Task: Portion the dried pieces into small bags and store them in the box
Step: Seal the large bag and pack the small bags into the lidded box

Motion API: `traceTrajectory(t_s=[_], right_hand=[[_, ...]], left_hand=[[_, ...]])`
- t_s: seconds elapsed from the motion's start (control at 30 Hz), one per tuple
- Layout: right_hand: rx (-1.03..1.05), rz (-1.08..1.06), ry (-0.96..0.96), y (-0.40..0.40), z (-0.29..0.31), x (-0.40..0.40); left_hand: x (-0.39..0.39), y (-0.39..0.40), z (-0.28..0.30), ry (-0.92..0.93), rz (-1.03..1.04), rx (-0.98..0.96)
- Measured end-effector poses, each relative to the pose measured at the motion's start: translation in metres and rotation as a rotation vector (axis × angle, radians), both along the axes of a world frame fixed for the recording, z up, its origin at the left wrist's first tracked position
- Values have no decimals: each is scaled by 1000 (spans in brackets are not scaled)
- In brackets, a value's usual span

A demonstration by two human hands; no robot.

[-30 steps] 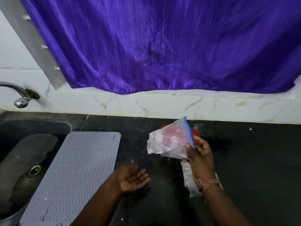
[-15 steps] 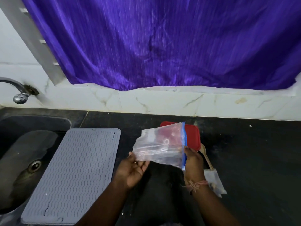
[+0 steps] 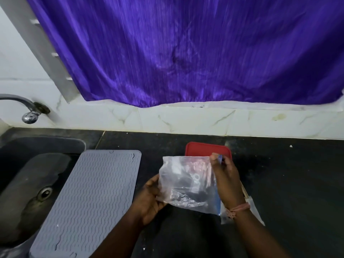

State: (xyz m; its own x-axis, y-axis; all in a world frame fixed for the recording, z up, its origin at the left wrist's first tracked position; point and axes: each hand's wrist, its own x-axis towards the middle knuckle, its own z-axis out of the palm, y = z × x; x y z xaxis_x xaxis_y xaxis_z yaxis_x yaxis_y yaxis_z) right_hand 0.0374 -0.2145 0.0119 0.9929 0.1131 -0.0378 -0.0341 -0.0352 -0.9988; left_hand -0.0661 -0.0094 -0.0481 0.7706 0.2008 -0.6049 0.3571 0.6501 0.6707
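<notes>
The right hand [image 3: 226, 180] pinches the blue zip edge of a clear plastic bag [image 3: 186, 183], fingers curled over its right side, while the left hand [image 3: 150, 197] cups and grips the bag's closed bottom at the left, so the bag is held on its side between the two hands, above the dark counter [image 3: 288, 183]. The film looks thin, limp and a little slick; it sags and wrinkles between the grips, and whatever is inside seems very light, though the contents are too blurred to name. I judge the zip strip the best place to take hold, being the stiffest part, with a light supporting hand under the belly so nothing spills through the mouth. Just beyond the bag, on the far side, sits the box with its red lid [image 3: 206, 148] on. Near the right wrist lie further small bags [image 3: 254, 207] on the counter. To the left lie a grey ribbed mat [image 3: 89, 198] and the sink [image 3: 28, 183].
</notes>
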Motion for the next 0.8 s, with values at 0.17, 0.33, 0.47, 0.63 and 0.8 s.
traceTrajectory(t_s=[0.17, 0.33, 0.47, 0.63, 0.8], right_hand=[[-184, -67, -167, -1, -10, 2], [32, -92, 85, 0, -12, 6], [74, -172, 175, 0, -16, 8], [-103, 8, 113, -3, -13, 9], [63, 342, 451, -8, -18, 7]], left_hand=[[6, -4, 18, 31, -90, 51], [10, -10, 19, 113, -88, 314], [12, -14, 19, 49, 37, 179], [12, -7, 32, 46, -95, 166], [15, 5, 28, 46, 112, 378]])
